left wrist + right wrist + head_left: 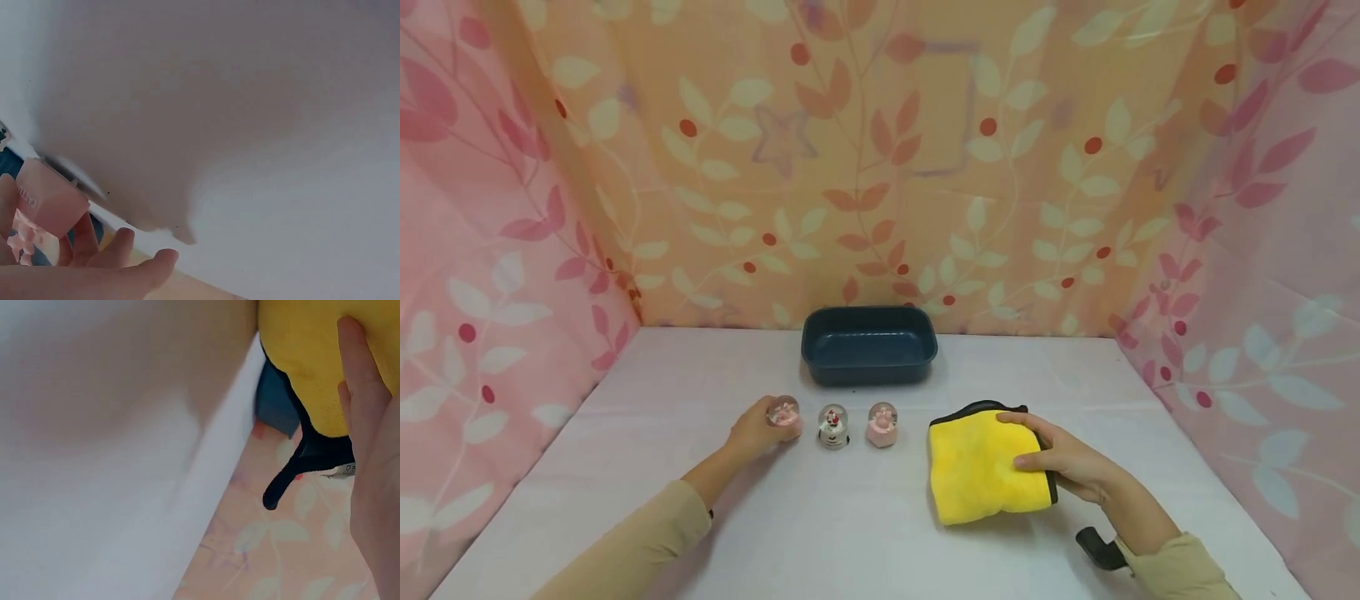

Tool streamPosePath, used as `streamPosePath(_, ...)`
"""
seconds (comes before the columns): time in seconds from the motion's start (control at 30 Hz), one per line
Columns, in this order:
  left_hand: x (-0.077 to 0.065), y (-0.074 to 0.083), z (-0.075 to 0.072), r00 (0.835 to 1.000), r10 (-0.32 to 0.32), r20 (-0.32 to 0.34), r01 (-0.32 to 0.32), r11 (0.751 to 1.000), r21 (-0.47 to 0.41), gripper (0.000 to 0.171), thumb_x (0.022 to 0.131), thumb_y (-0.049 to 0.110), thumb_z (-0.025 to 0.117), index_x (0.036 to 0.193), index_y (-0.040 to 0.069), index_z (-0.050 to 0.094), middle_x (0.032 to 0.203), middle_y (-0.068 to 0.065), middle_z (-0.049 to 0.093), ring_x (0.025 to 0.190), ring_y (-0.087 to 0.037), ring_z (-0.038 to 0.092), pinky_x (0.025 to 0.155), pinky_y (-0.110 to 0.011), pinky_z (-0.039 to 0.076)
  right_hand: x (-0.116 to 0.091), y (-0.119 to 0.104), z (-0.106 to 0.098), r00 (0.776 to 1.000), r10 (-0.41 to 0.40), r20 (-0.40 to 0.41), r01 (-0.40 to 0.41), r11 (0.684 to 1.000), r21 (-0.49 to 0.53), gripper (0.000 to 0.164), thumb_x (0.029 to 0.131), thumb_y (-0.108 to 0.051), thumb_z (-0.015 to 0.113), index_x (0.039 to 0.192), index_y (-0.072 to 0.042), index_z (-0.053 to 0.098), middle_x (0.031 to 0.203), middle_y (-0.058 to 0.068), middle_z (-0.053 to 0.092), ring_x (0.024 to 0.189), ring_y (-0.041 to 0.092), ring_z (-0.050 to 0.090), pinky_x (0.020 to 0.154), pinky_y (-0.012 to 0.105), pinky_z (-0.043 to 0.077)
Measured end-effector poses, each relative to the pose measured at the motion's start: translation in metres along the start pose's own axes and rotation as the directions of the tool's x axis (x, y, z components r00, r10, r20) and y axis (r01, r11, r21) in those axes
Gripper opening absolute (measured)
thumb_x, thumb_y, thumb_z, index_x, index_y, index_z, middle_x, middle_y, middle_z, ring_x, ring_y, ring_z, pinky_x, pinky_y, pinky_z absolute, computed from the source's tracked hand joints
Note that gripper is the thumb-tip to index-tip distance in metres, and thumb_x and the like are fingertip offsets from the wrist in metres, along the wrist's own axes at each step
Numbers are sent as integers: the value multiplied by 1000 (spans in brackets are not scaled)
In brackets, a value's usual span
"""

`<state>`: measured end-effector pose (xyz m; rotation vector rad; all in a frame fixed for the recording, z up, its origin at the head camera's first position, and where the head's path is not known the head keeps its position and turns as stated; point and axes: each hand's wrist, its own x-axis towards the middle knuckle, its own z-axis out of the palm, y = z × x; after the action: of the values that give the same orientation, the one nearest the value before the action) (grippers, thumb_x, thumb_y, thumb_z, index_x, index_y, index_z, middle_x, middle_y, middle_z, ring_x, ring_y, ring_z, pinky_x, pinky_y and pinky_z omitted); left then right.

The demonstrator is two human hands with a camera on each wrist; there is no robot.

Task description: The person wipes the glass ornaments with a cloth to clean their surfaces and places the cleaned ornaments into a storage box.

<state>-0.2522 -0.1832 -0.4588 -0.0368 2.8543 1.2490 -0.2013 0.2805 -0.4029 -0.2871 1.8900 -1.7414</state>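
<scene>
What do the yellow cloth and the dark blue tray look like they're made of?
Yellow cloth: matte fabric, perhaps microfiber, judging by its soft, plush-looking surface.
Dark blue tray: probably smooth plastic with a slight sheen, given its rounded corners and faint highlights, though coated metal is possible.

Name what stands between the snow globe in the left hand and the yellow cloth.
Two more: a white globe nearer the held globe, then a pink globe nearer the yellow cloth. The head view shows this.
</scene>
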Motion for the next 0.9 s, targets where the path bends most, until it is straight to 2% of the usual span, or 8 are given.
streamPosePath(0.13,-1,2,-3,1000,-7,16,8,1000,-30,59,81,15,76,126,-11,48,124,-32,54,116,-46,50,98,-55,38,-1,-6,-1,999,-29,-15,29,1000,-7,67,91,-7,63,148,-5,29,133,20,42,106,27,57,89,43,51)
streamPosePath(0.27,-5,7,-5,1000,-12,24,14,997,-76,60,81,14,77,126,-12,47,122,-32,54,115,-45,50,98,-56,38,-2,-11,-1,998,-62,-8,63,998,28,58,93,-5,61,145,-14,37,128,17,44,105,27,59,88,44,51)
streamPosePath(0.3,-3,3,-3,1000,15,3,-15,996,-87,60,80,16,78,123,-13,48,118,-31,56,111,-43,53,95,-51,42,-3,-12,-1,997,-71,-3,71,997,43,56,94,-4,59,144,-18,39,127,16,44,105,27,59,89,44,51)
streamPosePath(0.47,-7,7,-7,999,40,-22,-43,982,-186,62,80,17,78,122,-16,47,114,-31,57,108,-41,54,94,-49,43,-5,-17,-1,991,-129,25,124,981,146,48,98,-2,52,137,-30,47,125,12,45,105,24,60,90,42,50)
streamPosePath(0.57,-14,21,-16,1000,-7,-17,2,968,-252,60,83,14,74,127,-15,45,118,-31,56,110,-41,53,96,-51,41,-7,-21,0,988,-156,19,150,969,198,47,99,-2,49,136,-31,47,125,10,44,104,22,60,90,41,50)
streamPosePath(0.73,-20,36,-30,999,-30,-42,16,950,-312,55,86,9,70,127,-15,44,116,-30,56,106,-38,54,88,-40,46,-7,-30,7,984,-176,-26,177,959,223,45,99,-3,49,134,-32,49,125,10,40,102,20,59,89,37,51)
streamPosePath(0.9,-26,49,-38,997,-70,-20,58,932,-359,58,89,14,68,135,-10,41,122,-27,52,108,-35,51,81,-31,48,-5,-37,13,977,-200,-75,212,944,252,43,99,-3,49,130,-32,52,124,10,39,100,19,60,87,37,52)
